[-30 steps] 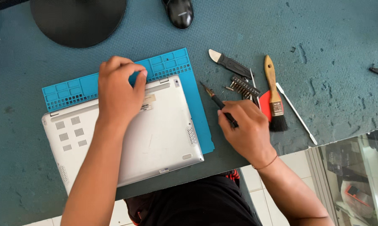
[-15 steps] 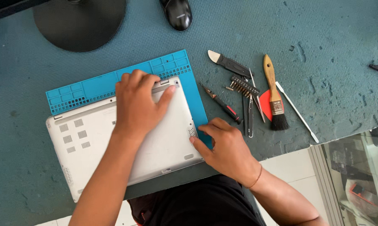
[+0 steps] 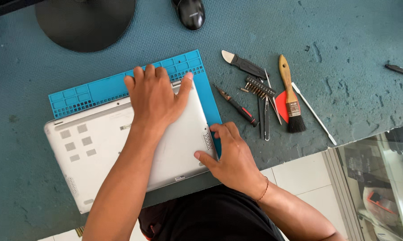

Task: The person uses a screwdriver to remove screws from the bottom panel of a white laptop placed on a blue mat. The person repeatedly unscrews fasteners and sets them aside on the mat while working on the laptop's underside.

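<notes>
Laptop point(image 3: 103, 147), silver and underside up, lies partly on a blue mat point(image 3: 94, 91) on the worktop. The left hand point(image 3: 154, 98) presses flat on its far edge, fingers spread, holding nothing. The right hand point(image 3: 230, 156) has left the tools, where it was a second ago, and now cups the laptop's right edge, thumb on the shell, grip otherwise empty. Right of the laptop lie a screwdriver point(image 3: 237, 107), tweezers point(image 3: 264, 118) and a brush point(image 3: 290, 100). Both hands now steady the shell.
</notes>
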